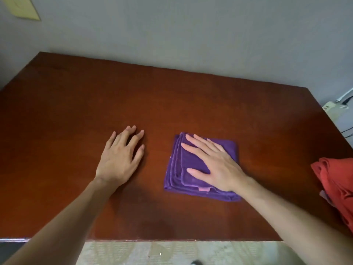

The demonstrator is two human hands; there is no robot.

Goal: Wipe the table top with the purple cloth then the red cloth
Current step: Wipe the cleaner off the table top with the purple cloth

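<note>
A folded purple cloth (180, 169) lies flat on the reddish-brown table top (172, 104), right of centre. My right hand (214, 163) presses flat on it with straight, spread fingers. My left hand (122, 157) rests on the bare wood to the left of the cloth, fingers spread and slightly bent, holding nothing. A crumpled red cloth (336, 186) sits at the table's right edge, partly cut off by the frame.
The table stands against a grey wall (191, 31). A white power strip with cables (332, 108) lies beyond the far right corner. A pale floor (152, 253) shows below the near edge. A yellowish sheet (21, 6) hangs on the wall at top left.
</note>
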